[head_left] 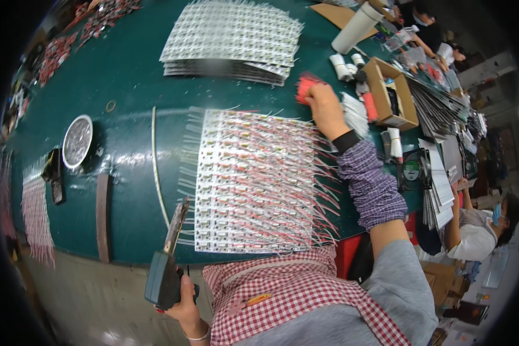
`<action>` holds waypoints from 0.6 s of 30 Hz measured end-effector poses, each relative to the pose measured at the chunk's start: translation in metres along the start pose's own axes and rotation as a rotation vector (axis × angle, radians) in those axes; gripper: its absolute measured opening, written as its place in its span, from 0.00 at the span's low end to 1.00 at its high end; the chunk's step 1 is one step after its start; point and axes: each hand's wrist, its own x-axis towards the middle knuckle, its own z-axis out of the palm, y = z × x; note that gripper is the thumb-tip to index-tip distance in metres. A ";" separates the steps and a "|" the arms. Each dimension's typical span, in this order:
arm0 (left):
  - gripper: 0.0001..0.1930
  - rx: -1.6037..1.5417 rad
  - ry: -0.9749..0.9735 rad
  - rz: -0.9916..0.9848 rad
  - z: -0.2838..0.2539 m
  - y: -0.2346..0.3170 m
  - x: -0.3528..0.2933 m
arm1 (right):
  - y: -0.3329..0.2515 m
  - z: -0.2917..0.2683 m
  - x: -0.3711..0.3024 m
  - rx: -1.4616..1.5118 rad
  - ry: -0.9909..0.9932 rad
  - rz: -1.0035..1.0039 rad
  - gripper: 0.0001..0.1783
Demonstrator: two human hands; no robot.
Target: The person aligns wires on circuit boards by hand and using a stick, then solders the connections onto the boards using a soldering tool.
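Observation:
In my left hand (184,305) is a pistol-shaped soldering gun (162,277), its long tip angled up beside the left edge of the board panel. My right hand (327,109) is closed around a bundle of short red wires (307,86), beyond the panel's far right corner. The white panel of small circuit boards (254,184) lies in front of me. Red and white wires run across its rows and stick out past its right side, and pale wires fringe its left side. A bundle of white wires (354,112) lies just right of my right hand.
At the back stands a stack of similar panels (230,37). A round tin (78,141), brown strip (102,219), thin curved solder-like strand (157,167) and wired pieces (36,207) lie left. Rightward are a cardboard box (406,106), white cylinder (357,27) and a seated co-worker (473,233).

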 end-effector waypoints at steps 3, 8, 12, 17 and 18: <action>0.17 0.069 -0.004 0.076 -0.007 -0.006 0.003 | -0.014 -0.016 0.008 -0.056 0.090 -0.063 0.05; 0.19 0.003 -0.007 0.086 -0.011 -0.008 -0.006 | -0.084 -0.058 0.011 0.086 0.121 -0.111 0.08; 0.19 0.051 -0.020 0.094 -0.015 -0.007 -0.009 | -0.178 -0.077 -0.028 0.394 -0.062 -0.220 0.13; 0.18 0.087 -0.064 0.128 -0.022 -0.009 -0.020 | -0.255 -0.059 -0.080 0.642 -0.227 -0.266 0.13; 0.18 0.124 -0.019 0.090 -0.024 -0.009 -0.022 | -0.262 -0.052 -0.086 0.641 -0.225 -0.236 0.14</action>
